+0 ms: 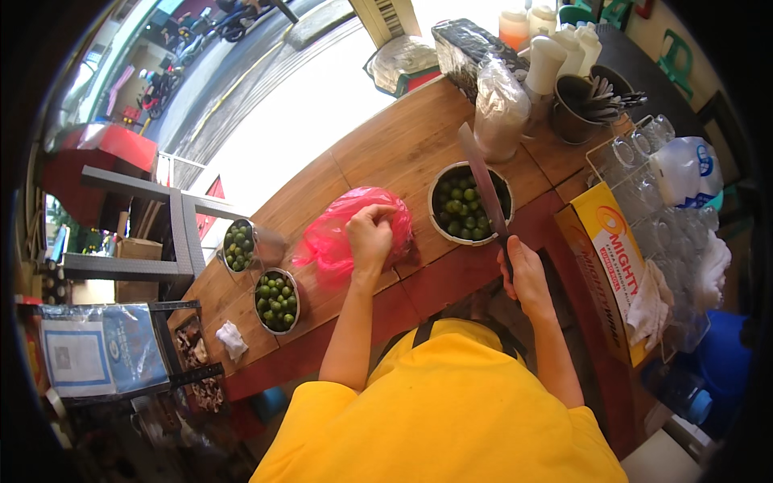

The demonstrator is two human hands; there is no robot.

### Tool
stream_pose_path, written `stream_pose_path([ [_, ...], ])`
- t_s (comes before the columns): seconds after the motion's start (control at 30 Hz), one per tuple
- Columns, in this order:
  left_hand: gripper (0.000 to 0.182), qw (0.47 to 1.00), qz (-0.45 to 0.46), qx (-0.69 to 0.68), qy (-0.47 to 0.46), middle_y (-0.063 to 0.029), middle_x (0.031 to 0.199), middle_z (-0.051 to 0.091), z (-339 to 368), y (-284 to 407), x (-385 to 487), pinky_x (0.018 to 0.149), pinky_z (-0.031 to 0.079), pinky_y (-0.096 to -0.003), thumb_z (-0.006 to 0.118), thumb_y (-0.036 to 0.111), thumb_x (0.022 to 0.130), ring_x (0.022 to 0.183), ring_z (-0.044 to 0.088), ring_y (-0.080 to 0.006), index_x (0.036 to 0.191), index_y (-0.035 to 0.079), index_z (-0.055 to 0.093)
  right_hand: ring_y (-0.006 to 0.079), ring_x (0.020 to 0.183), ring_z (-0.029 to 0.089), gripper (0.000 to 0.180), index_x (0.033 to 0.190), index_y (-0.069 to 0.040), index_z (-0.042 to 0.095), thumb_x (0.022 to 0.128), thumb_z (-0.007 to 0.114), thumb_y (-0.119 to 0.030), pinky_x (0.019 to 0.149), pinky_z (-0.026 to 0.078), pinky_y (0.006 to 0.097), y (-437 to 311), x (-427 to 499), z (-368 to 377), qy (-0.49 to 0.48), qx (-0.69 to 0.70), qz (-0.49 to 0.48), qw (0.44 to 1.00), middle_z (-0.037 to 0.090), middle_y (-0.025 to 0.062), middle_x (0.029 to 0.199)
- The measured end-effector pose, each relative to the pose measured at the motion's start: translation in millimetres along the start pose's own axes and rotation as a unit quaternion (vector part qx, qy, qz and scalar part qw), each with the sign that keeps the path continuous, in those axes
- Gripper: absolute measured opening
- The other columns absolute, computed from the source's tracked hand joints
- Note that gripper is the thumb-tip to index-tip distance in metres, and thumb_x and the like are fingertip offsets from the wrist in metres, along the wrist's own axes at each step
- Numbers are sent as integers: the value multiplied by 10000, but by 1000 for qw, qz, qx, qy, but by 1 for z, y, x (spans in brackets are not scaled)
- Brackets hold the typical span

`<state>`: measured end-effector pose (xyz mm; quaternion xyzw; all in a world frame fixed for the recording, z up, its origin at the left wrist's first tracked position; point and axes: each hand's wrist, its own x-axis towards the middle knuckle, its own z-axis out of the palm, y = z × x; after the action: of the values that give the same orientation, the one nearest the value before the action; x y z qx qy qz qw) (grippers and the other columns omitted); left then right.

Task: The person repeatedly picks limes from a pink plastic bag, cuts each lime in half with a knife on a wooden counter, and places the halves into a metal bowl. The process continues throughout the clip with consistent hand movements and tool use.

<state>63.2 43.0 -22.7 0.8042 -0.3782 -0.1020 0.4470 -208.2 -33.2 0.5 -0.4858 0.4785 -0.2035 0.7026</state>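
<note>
My right hand grips a large kitchen knife by its dark handle. The blade points away from me and crosses over the right side of a round metal container filled with small green citrus fruits. My left hand is over a pink plastic bag on the wooden counter. Its fingers are curled, and what lies between them is hidden. To the left, two more metal containers hold the same fruit: a nearer one and a farther one.
A crumpled white tissue lies at the counter's left. A plastic-wrapped container, squeeze bottles and a cutlery bucket stand at the back right. An aluminium wrap box and a rack of glass mugs are at the right.
</note>
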Motion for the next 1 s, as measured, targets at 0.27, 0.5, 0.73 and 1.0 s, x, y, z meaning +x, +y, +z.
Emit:
stream_pose_path([
  [0.27, 139, 934, -136, 278, -177, -147, 823, 710, -43, -86, -15, 773, 540, -391, 768, 184, 708, 818, 695, -299, 843, 152, 773, 45, 457, 398, 520, 788, -67, 547, 984, 437, -536, 415, 294, 215, -4, -5, 6, 4, -25, -10, 1000, 430, -42, 568],
  [0.5, 163, 910, -127, 319, -232, -142, 823, 711, -56, -84, -18, 758, 536, -397, 810, 251, 673, 812, 693, -292, 797, 151, 773, 54, 481, 409, 516, 777, -51, 554, 994, 440, -504, 443, 313, 228, -6, -7, 9, -5, -36, -34, 999, 442, -37, 570],
  [0.73, 262, 920, -141, 288, -225, -153, 786, 708, -60, -62, -21, 706, 538, -385, 814, 284, 675, 747, 694, -286, 846, 92, 763, 56, 483, 413, 509, 781, -47, 562, 999, 439, -490, 448, 318, 233, 0, -9, 1, 6, -34, -28, 999, 447, -32, 571],
  [1.0, 316, 851, -221, -415, -234, -148, 1180, 635, -43, 4, -5, 864, 558, -299, 583, 12, 927, 996, 651, -213, 1239, -33, 569, 49, 440, 380, 498, 817, -53, 543, 997, 428, -503, 404, 284, 218, 8, -17, 3, -40, -37, -61, 997, 438, -30, 584],
])
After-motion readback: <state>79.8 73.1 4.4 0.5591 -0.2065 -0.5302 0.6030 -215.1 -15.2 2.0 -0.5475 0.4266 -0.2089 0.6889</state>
